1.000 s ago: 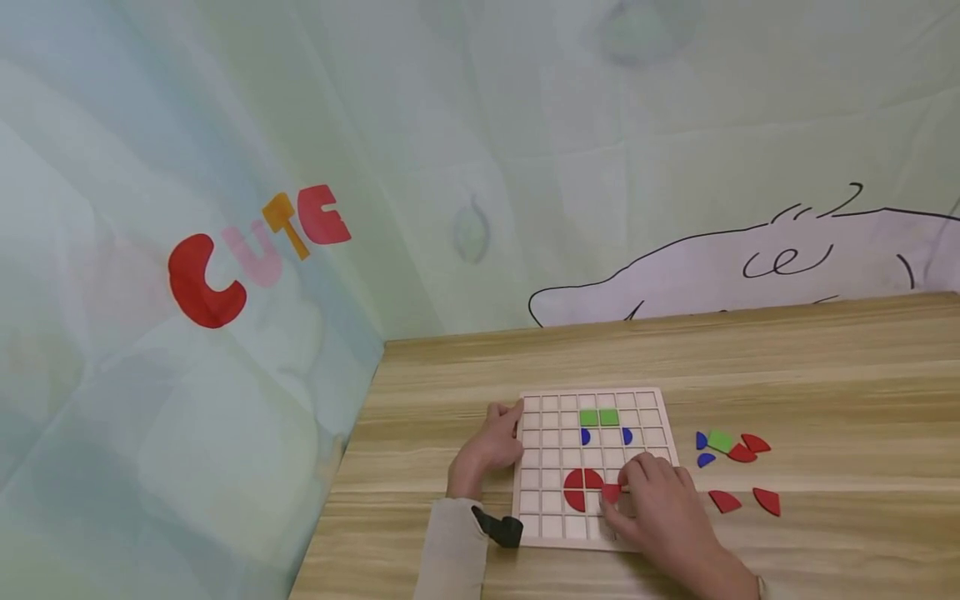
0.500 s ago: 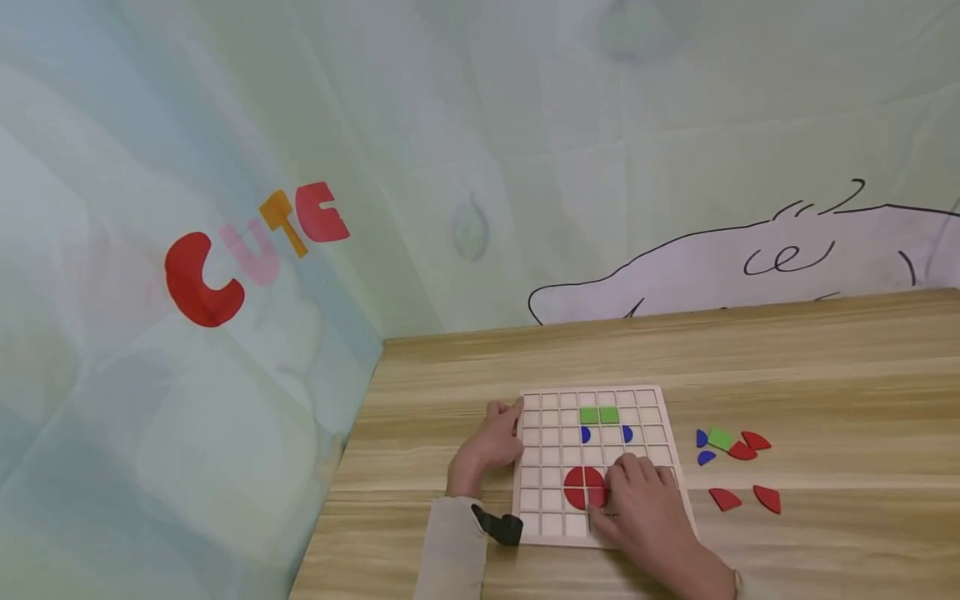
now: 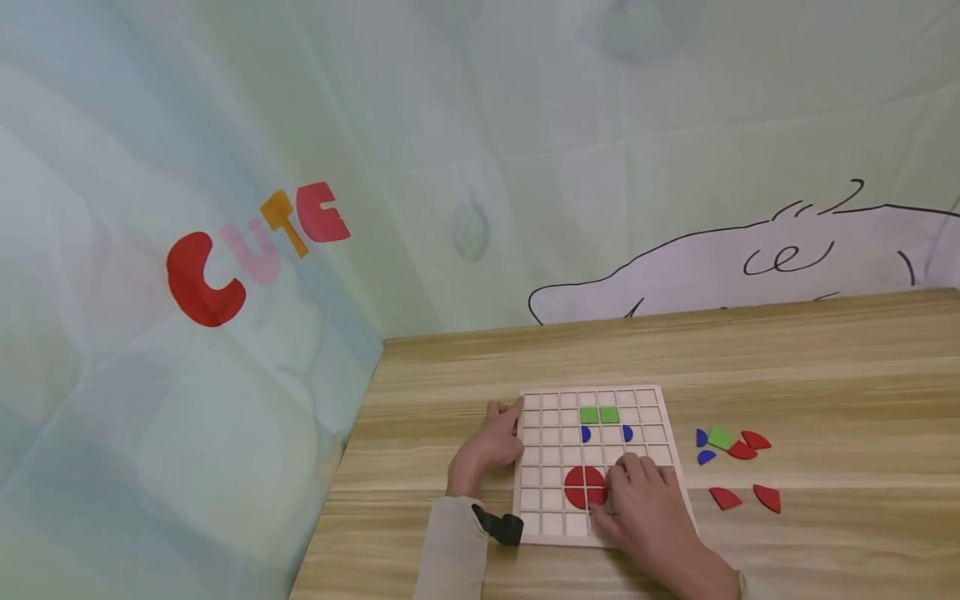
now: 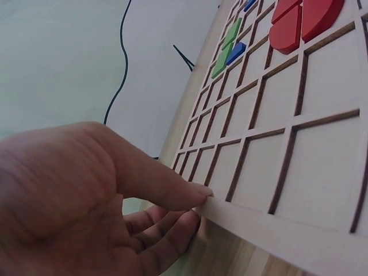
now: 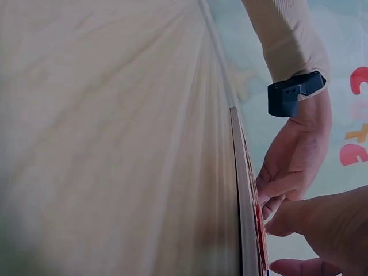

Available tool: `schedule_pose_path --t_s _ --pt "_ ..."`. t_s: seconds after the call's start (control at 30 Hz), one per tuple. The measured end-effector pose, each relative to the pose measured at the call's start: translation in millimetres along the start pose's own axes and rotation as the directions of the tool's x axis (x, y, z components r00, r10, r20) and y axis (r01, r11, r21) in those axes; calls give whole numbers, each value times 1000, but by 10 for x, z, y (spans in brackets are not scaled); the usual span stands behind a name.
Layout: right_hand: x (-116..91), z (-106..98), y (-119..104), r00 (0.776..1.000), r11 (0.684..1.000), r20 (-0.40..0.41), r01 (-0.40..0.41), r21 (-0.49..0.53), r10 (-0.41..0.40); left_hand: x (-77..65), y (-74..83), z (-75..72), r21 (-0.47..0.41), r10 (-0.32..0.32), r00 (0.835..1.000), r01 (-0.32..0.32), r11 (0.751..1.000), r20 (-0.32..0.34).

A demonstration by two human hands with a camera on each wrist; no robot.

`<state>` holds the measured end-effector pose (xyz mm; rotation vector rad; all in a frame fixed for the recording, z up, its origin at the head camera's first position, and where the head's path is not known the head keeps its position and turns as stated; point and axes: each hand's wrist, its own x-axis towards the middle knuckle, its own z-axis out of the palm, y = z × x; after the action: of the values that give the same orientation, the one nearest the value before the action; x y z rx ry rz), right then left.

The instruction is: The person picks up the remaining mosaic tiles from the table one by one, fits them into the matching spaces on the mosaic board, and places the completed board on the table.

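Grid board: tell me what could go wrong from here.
The right hand is right at the lower-right red quarter, so pulling away might drag it askew. The left hand pinches the edge of the grid board; a tug could jolt the green squares. A loose red quarter lies near the right hand and might get brushed aside.

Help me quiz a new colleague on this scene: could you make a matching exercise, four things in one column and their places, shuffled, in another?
Things
1. left hand
2. right hand
3. green pair
4. loose green square

Places
A. in the second row from the far edge of the board
B. on the table, right of the board
C. at the board's left edge
D. at the lower right of the four red quarters

Pairs: 1-C, 2-D, 3-A, 4-B
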<state>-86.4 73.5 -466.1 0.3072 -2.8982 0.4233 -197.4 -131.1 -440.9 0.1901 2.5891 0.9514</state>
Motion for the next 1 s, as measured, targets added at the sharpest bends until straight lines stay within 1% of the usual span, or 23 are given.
schedule_pose_path --t_s 0.3,0.53,0.73,1.0 --pt "-13 -8 16 1000 1000 27 11 28 -12 14 -6 8 7 -7 1000 7 1000 -3" --pt "-20 18 14 999 999 -10 39 37 -38 11 -19 27 -3 -11 1000 11 1000 0" --pt "-28 36 17 999 999 31 31 42 -33 10 -24 36 -3 -12 1000 12 1000 -2" --pt "-31 20 27 999 998 30 44 35 -45 1 2 30 -12 -19 1000 19 1000 -8"
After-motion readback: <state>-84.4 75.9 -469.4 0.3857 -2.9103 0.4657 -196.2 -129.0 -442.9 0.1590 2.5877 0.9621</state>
